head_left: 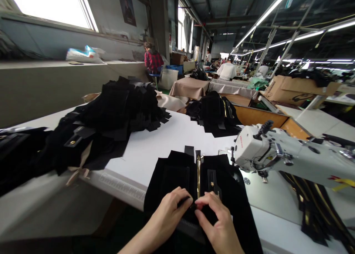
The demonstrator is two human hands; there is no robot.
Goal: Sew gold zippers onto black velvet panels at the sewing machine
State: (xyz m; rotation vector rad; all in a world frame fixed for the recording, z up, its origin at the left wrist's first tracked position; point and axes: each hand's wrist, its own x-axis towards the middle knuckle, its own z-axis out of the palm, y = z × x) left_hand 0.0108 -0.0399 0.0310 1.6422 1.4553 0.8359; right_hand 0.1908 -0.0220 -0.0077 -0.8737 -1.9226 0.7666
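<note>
A black fabric piece (172,172) lies over the front edge of the white table. A gold-toothed zipper (199,176) runs down its middle, and a dark tab with a small gold fitting (212,180) sits to the right of it. My left hand (173,206) pinches the fabric at the zipper's lower end. Close beside it, my right hand (213,213) has its thumb and forefinger bent together at the same spot. The fingertips of both hands nearly meet there. What exactly lies between them is small and partly hidden.
A white sewing machine (266,146) stands to the right, with loose gold-toothed zippers (313,206) by it. Black fabric pieces are heaped at left (119,106) and in a smaller stack (213,111) behind. A ruler strip (122,183) lines the table edge. People sit farther back.
</note>
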